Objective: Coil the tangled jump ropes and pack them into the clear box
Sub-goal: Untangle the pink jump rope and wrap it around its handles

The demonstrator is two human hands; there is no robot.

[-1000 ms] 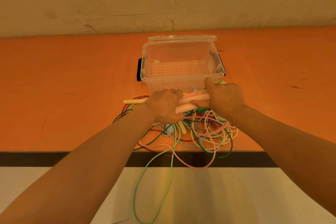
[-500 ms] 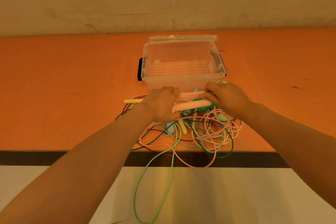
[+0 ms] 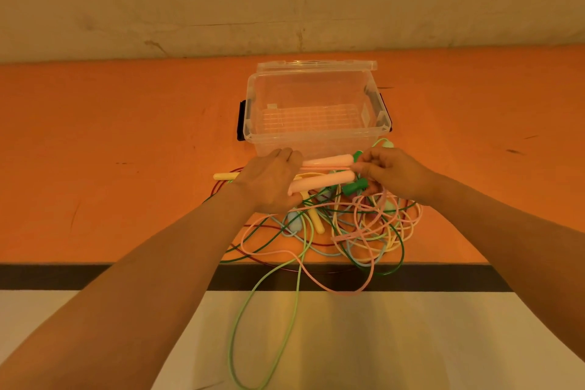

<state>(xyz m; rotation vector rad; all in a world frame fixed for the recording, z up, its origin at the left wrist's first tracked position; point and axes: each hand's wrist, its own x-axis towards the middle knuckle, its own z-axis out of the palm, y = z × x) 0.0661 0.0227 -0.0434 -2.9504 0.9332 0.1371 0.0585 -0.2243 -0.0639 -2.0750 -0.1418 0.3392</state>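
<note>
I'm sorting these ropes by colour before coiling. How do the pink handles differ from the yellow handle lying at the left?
The two pink handles are held side by side, off the table, in the left hand; the yellow handle lies untouched on the orange table. The pink ones look thicker, the yellow one slimmer. The pink ones show almost fully; the yellow one is partly hidden behind that hand. All point roughly left to right.

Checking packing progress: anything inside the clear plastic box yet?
Nothing packed: the clear plastic box shows only its bare ribbed floor. Its lower front wall is hidden behind the left hand, right hand and two pink foam handles.
</note>
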